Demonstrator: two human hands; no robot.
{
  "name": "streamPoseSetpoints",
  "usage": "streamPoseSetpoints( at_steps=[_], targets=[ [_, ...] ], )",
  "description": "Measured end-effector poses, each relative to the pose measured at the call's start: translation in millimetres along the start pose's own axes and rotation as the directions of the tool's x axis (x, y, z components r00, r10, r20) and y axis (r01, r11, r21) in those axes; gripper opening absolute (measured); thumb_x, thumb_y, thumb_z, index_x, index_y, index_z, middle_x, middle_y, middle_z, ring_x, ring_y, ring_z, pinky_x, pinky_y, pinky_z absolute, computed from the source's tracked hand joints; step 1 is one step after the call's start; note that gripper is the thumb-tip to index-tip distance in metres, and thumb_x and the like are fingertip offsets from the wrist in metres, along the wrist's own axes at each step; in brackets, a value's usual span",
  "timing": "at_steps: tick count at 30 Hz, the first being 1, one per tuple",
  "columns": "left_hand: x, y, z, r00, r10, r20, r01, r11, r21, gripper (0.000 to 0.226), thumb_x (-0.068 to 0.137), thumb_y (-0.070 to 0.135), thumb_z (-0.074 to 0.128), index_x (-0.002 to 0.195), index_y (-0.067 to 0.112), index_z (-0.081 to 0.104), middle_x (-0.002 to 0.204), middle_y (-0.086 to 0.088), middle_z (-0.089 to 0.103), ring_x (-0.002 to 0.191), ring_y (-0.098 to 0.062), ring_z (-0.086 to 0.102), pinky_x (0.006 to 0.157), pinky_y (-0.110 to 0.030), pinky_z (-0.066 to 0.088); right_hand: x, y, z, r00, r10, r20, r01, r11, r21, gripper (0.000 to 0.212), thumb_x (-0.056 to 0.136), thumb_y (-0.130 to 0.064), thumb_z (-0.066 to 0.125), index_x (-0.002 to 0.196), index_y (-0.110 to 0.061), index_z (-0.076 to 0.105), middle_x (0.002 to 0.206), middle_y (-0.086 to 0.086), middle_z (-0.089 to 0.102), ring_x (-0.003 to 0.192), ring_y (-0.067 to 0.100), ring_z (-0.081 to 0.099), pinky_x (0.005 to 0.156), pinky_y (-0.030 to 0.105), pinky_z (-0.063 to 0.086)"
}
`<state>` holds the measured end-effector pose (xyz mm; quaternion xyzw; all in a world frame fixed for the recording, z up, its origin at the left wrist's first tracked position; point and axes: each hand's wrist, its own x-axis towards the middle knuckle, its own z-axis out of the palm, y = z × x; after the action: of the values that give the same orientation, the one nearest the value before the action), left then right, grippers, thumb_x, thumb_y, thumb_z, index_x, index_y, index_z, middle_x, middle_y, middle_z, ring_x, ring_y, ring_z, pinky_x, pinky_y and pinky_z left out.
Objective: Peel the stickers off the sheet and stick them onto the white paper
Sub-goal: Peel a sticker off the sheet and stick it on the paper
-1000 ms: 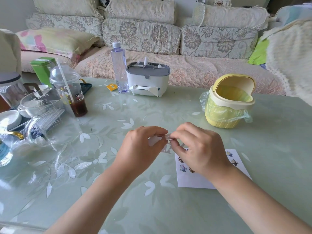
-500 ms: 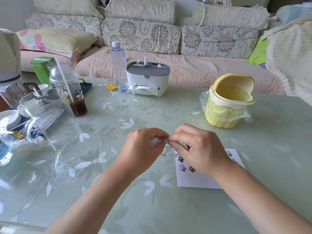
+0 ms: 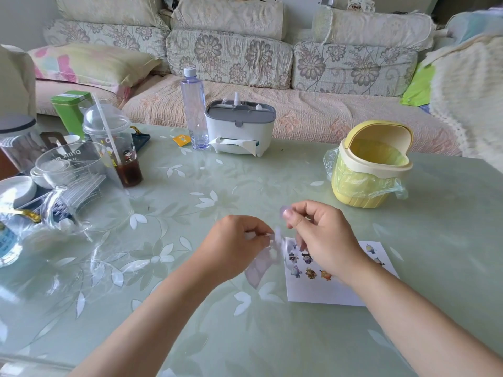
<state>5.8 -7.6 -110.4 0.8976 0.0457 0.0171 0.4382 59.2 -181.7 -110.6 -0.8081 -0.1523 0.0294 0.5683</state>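
Pale green tabletop (image 3: 449, 213) printed with white leaves; yellow bin (image 3: 364, 186); white paper (image 3: 321, 292) dotted with colourful stickers (image 3: 310, 272); sofa cushions (image 3: 231, 58) in faded grey florals.

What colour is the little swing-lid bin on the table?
The bin is yellow with a cream rim; the head view shows it best.

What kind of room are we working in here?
Most likely a home living room: a floral-cushioned sofa runs behind a table with a leaf-patterned cover, which holds household things such as a tissue box and a small yellow bin.
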Motion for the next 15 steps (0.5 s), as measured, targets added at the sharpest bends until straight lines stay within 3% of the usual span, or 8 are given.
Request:
streamPoseSetpoints(
  at_steps=[4, 7, 11, 13, 15],
  targets=[
    [-1, -2, 2, 0.999, -0.044, -0.022, 0.046, 0.993, 0.106, 0.015, 0.094, 0.025, 0.062, 0.091, 0.034, 0.075, 0.079, 0.021, 0.066, 0.070, 0.009, 0.059, 0.061, -0.007, 0.044, 3, -2, -6, 0.997, 0.037, -0.075, -0.026, 0.990, 0.140, 0.014, 0.098, -0.020, 0.063, 0.089, -0.013, 0.071, 0.068, -0.009, 0.064, 0.046, 0.013, 0.046, 0.046, 0.017, 0.038],
    [-3, -3, 1, 0.999, -0.052, 0.003, 0.048, 0.943, 0.330, 0.028, 0.091, 0.037, 0.041, 0.087, 0.040, 0.068, 0.104, 0.012, 0.067, 0.097, -0.014, 0.062, 0.084, -0.031, 0.053, 4, -3, -10, 0.994, 0.107, -0.035, -0.097, 0.968, 0.230, 0.012, 0.097, -0.017, 0.065, 0.092, -0.012, 0.074, 0.078, 0.000, 0.069, 0.047, 0.014, 0.045, 0.044, 0.021, 0.037],
    [-3, -1, 1, 0.999, 0.046, -0.005, -0.038, 0.871, 0.490, 0.034, 0.097, 0.051, 0.042, 0.116, 0.046, 0.069, 0.132, 0.019, 0.054, 0.123, -0.013, 0.042, 0.104, -0.029, 0.030, 3, -4, -15, 0.980, 0.189, 0.059, -0.198, 0.943, 0.268, 0.015, 0.099, -0.015, 0.061, 0.092, -0.008, 0.073, 0.082, 0.003, 0.071, 0.050, 0.015, 0.047, 0.043, 0.023, 0.035],
    [-2, 1, 6, 0.979, 0.174, -0.110, -0.111, 0.895, 0.432, 0.028, 0.095, 0.050, 0.052, 0.116, 0.045, 0.069, 0.128, 0.022, 0.056, 0.121, -0.009, 0.044, 0.103, -0.027, 0.029, 2, -2, -18, 0.977, 0.199, 0.083, -0.213, 0.948, 0.236, 0.017, 0.098, -0.018, 0.062, 0.089, -0.010, 0.074, 0.082, 0.009, 0.071, 0.054, 0.020, 0.046, 0.045, 0.026, 0.033],
    [-1, 8, 10, 0.961, 0.167, -0.223, -0.139, 0.981, 0.135, 0.017, 0.093, 0.037, 0.062, 0.106, 0.041, 0.071, 0.109, 0.022, 0.066, 0.106, -0.006, 0.055, 0.093, -0.025, 0.040, 0, -2, -19, 0.973, 0.205, 0.102, -0.221, 0.958, 0.183, 0.020, 0.096, -0.025, 0.065, 0.085, -0.014, 0.077, 0.085, 0.020, 0.069, 0.059, 0.028, 0.043, 0.050, 0.031, 0.030]
  ],
)
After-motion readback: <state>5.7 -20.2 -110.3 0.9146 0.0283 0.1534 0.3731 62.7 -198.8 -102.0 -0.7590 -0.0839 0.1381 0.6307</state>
